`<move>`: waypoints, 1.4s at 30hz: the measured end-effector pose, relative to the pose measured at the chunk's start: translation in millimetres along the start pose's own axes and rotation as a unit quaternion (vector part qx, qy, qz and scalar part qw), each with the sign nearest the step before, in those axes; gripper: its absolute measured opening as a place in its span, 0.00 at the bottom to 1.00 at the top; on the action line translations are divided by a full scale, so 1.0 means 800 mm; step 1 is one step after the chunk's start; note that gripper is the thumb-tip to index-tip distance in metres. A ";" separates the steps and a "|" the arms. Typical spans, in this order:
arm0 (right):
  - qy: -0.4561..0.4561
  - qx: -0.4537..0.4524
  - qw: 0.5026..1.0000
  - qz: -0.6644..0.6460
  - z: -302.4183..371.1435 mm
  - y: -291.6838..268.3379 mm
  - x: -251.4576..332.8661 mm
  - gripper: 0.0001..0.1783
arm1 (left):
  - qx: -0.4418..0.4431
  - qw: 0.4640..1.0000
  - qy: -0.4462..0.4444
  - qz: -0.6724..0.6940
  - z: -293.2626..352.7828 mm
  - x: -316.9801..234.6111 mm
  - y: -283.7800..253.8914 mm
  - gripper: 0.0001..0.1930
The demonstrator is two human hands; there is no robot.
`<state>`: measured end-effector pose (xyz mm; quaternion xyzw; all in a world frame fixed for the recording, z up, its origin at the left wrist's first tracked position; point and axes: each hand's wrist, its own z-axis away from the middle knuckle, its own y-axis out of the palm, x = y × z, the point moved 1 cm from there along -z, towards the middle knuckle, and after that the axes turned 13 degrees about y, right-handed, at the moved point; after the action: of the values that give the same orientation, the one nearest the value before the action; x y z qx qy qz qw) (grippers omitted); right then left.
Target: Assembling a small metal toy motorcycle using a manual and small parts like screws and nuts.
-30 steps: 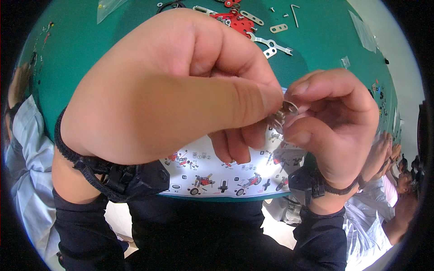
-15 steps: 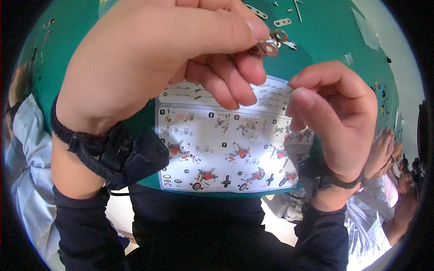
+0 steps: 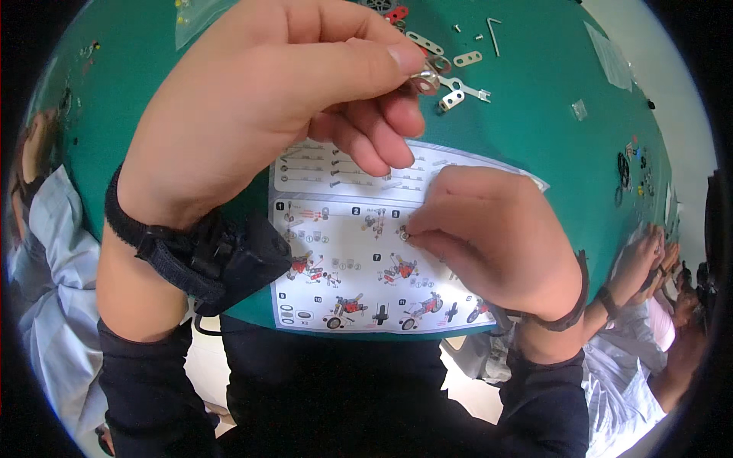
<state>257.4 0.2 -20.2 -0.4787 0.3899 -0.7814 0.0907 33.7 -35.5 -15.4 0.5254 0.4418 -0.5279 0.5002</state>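
Head view first: what do you see on the left?

The left hand (image 3: 282, 99) is up over the green table (image 3: 534, 122). Its thumb and first finger pinch a small metal part (image 3: 425, 80). The other fingers curl in loosely.

What would that part feel like?

It is shiny, with a round end and a hole. I think it is light and stiff, so it should not bend or break easily. Smooth metal may be slippery, though. I would hold it by its flat sides and leave the round end free.

What comes to the right of that?

A paper sheet (image 3: 336, 206) with little pictures lies on the near side. Over it, the right hand (image 3: 496, 237) points down and left. Its thumb and finger pinch a tiny shiny piece (image 3: 404, 236). It may be a nut, but it is too small to tell.

Is that one tricky?

I guess so: hard, very light and easy to drop. Fingertips on its rim should work best.

And on the far side?

A silver wrench (image 3: 467, 89) and a flat strip (image 3: 467, 59) with holes lie there. Right of them is a bent key (image 3: 494, 38), then a clear bag (image 3: 579, 111).
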 end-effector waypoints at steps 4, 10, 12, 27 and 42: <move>0.001 -0.012 0.999 0.038 0.008 -0.005 0.008 0.09 | -0.018 0.999 0.004 0.030 0.002 -0.009 0.007 0.12; -0.023 -0.036 0.998 0.035 0.019 -0.016 0.028 0.10 | 0.030 0.999 -0.016 0.017 0.008 -0.036 0.023 0.10; -0.015 -0.011 1.000 0.003 0.020 -0.018 0.026 0.11 | 0.023 1.000 -0.015 0.000 0.010 -0.036 0.022 0.11; -0.188 -0.022 0.982 0.031 0.003 0.016 0.035 0.07 | -0.011 0.999 0.034 -0.020 0.006 -0.032 0.013 0.12; -0.135 -0.043 0.988 0.065 0.006 0.011 0.033 0.06 | -0.030 0.999 0.020 0.021 -0.001 -0.026 0.010 0.12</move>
<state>245.6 -22.2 -6.9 -0.5571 0.4376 -0.6844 0.1725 40.7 -34.5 5.9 0.5298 0.4562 -0.4931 0.5177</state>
